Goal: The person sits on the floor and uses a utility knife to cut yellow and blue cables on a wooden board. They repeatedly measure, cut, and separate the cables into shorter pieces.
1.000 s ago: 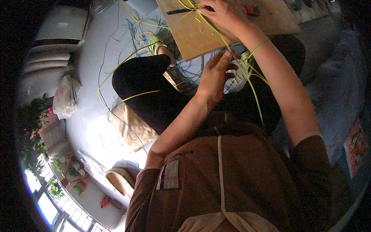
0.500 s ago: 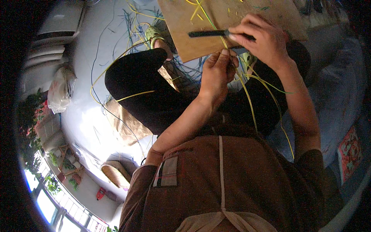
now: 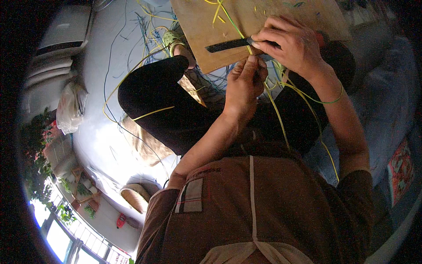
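Note:
Between thumb and fingers, my left hand [image 3: 247, 78] pinches thin yellow wire [image 3: 275, 108] just off the near edge of the wooden board [image 3: 206, 26]. Above the grip, a green and yellow length [image 3: 234, 25] runs up across the board; yellow tails hang below over my lap. My right hand [image 3: 290, 44] is closed around a flat, dark knife [image 3: 228, 45] with a slanted tip. Its blade points left over the board and crosses the wire just above my left thumb. Whether the edge touches the wire, I cannot tell. A green strand [image 3: 330, 102] curls over my right forearm.
Short yellow bits [image 3: 221, 19] lie on the board. Blue and yellow wire scraps [image 3: 147, 33] tangle on the floor by my clog [image 3: 171, 38]. A long dark wire [image 3: 107, 81] loops at left. A plastic bag [image 3: 71, 108] and a slipper [image 3: 134, 196] lie farther left.
The knife has shifted slightly left and down, and its flat side now shows more. Both hands moved a little left. The green strand now curls across my right forearm.

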A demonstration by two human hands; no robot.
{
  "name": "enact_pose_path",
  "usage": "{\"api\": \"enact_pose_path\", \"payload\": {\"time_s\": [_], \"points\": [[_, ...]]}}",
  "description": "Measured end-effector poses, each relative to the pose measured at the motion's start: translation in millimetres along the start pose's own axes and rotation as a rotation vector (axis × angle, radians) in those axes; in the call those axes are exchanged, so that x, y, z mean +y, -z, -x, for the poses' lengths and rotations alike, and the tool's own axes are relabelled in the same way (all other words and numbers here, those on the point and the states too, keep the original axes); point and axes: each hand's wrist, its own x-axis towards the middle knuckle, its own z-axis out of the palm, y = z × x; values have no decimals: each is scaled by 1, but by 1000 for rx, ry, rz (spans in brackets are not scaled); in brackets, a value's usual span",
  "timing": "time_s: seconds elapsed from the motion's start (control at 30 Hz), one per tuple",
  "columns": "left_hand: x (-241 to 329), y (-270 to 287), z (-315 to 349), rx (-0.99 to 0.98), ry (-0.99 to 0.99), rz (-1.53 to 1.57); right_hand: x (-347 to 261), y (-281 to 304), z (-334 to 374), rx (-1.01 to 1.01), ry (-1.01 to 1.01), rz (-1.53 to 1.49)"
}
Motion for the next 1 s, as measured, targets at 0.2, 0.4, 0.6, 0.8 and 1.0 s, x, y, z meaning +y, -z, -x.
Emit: {"api": "enact_pose_path", "payload": {"time_s": [0.2,0.4,0.6,0.8,1.0], "points": [[2,0,3,-38,26,-1,-1,-7,0,51,-32,28],[-1,5,12,-81,-7,-89,4,-5,-13,33,-21,10],[10,-2,33,-61,134,47,8,-13,-25,75,-50,51],[0,-1,41,-79,98,46,4,-14,-27,90,-24,53],[3,-7,64,-121,173,-28,11,-22,-27,52,-63,-8]]}}
